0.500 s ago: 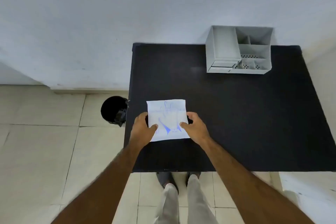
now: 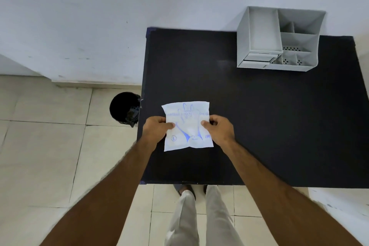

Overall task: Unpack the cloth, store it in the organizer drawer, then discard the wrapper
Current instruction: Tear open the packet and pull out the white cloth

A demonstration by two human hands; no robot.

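Note:
A white wrapper (image 2: 187, 126) with blue printing is held over the near left part of the black table (image 2: 259, 116). My left hand (image 2: 157, 129) pinches its left edge and my right hand (image 2: 218, 130) pinches its right edge, thumbs on top. The packet looks sealed; the cloth inside is hidden. A grey organizer (image 2: 279, 40) with several compartments stands at the table's far right, its small drawer (image 2: 257, 60) at the lower left front, seemingly slightly open.
A black bin (image 2: 124, 109) stands on the tiled floor just left of the table. A white wall runs behind the table. My legs and shoes (image 2: 185, 189) show below the table's near edge.
Both hands have gripped the wrapper more firmly at its sides and it seems raised slightly off the table; its edges now look a bit crumpled.

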